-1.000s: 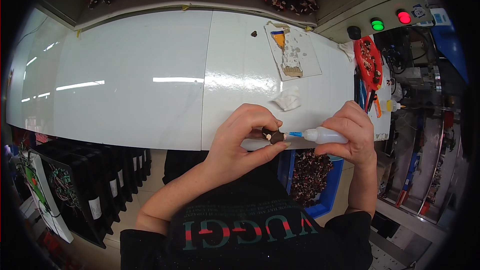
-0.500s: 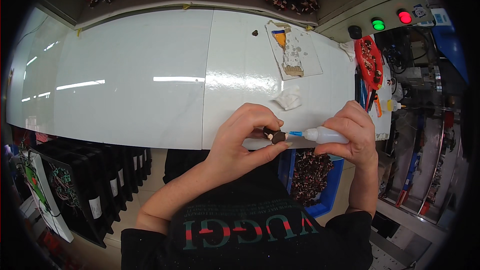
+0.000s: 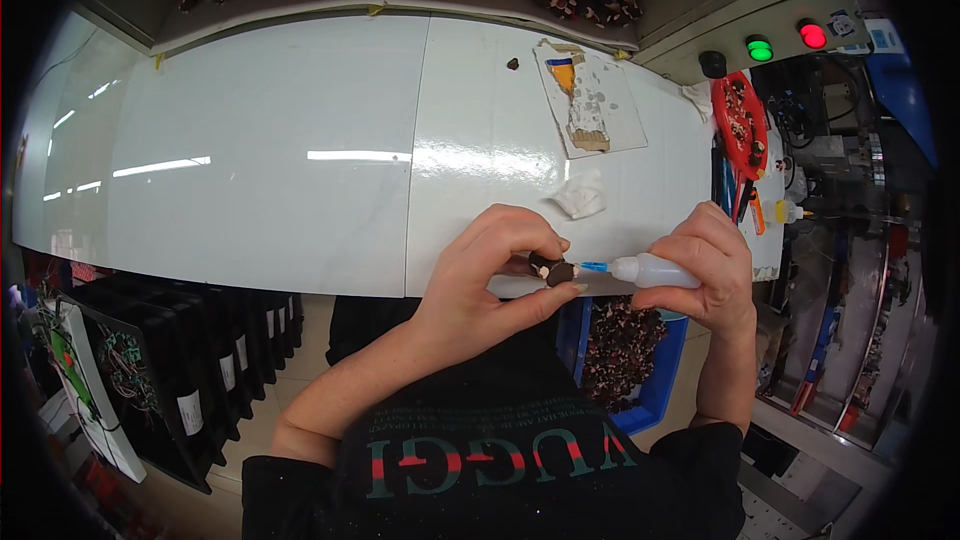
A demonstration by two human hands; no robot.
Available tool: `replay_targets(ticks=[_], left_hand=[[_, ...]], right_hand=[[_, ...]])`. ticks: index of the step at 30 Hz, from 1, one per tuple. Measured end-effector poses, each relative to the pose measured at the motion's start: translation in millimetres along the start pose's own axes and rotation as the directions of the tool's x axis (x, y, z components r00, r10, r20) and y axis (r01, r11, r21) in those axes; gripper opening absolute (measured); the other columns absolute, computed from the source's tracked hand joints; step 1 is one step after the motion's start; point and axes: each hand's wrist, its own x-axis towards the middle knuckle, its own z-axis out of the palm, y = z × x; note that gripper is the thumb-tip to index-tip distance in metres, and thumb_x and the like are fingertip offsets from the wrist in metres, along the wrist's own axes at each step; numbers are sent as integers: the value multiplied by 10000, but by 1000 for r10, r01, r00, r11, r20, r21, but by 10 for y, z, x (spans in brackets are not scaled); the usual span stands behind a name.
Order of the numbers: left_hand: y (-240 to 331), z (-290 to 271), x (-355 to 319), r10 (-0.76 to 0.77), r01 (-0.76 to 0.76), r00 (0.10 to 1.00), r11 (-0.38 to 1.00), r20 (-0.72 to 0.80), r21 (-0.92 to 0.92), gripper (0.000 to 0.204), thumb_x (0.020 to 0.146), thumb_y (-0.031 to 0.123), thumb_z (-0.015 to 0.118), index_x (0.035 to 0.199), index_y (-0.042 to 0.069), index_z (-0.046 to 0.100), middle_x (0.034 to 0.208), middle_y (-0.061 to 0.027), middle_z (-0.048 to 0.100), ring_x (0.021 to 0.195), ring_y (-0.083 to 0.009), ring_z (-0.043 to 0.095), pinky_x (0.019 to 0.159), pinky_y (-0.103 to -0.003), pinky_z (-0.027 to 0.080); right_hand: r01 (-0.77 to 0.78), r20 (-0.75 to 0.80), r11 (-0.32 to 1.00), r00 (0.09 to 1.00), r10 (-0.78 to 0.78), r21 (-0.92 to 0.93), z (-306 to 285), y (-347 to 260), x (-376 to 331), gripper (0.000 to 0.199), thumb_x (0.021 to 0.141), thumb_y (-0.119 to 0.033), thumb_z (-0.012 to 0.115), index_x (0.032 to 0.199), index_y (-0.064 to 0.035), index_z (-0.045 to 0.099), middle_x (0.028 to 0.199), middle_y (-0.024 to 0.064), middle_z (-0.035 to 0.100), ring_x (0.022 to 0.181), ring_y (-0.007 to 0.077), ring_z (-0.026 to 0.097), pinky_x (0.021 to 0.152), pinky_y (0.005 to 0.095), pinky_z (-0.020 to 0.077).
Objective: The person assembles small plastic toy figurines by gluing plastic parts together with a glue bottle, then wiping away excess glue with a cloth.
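Between the thumb and fingers of my left hand [image 3: 490, 265] is a small dark brown figure with pale patches [image 3: 553, 271], held above the table's near edge. My right hand [image 3: 708, 265] grips a translucent white squeeze bottle [image 3: 655, 271] lying sideways in its fingers. The bottle's thin blue nozzle tip [image 3: 594, 267] points left at the figure and is close against it; whether they touch I cannot tell. Just beyond the hands, a crumpled white tissue [image 3: 580, 195] rests on the table.
A stained card [image 3: 622, 115] with an orange-and-blue piece [image 3: 562, 74] lies farther back on the white table [image 3: 260, 150]. On the right are a red tray of small parts [image 3: 738, 130] and several pens. A blue bin [image 3: 655, 405] of dark pieces stands below the near edge.
Both hands hold nearly the same pose. The view has shifted very slightly; figure and bottle remain in the same grip.
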Motion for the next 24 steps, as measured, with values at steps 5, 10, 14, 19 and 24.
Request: replay_targets(ticks=[5,10,14,19,24], left_hand=[[-4,-8,-1,-15,15,1000,1000,2,-5,323,732,38,735,992,80,548,1001,-49,530,870,-135,579,705,-246,523],[4,-1,9,-4,4,1000,1000,-4,-27,312,736,34,732,984,82,550,1003,-44,531,869,-126,581,704,-241,518],[13,14,10,-21,20,1000,1000,-6,-12,306,740,33,729,982,84,548,1004,-42,531,875,-126,583,707,-239,518],[13,17,2,-13,13,1000,1000,-1,0,304,745,33,725,984,84,543,1014,-46,527,887,-130,586,712,-240,522],[22,-6,-36,-34,34,999,999,-5,-17,296,758,39,720,985,78,534,1023,-56,520,898,-131,588,735,-244,528]], right_hand=[[1,6,1000,1000,-1,-13,4,6,-2,463,499,-425,804,760,-75,650,658,16,511,589,197,479,537,298,358],[-22,-167,972,984,62,233,57,205,-168,499,581,-432,797,862,-53,635,707,21,543,638,156,493,555,285,369],[-7,-339,672,860,382,740,111,524,-426,425,816,-341,697,1055,-14,570,967,64,592,789,122,524,652,268,417],[-364,-465,684,529,710,632,124,859,-351,256,914,-111,544,1131,20,513,1068,57,567,955,138,537,881,264,409],[-471,-493,753,570,657,460,89,1399,-368,252,867,-123,629,1057,8,531,1022,43,592,912,107,536,824,238,419]])
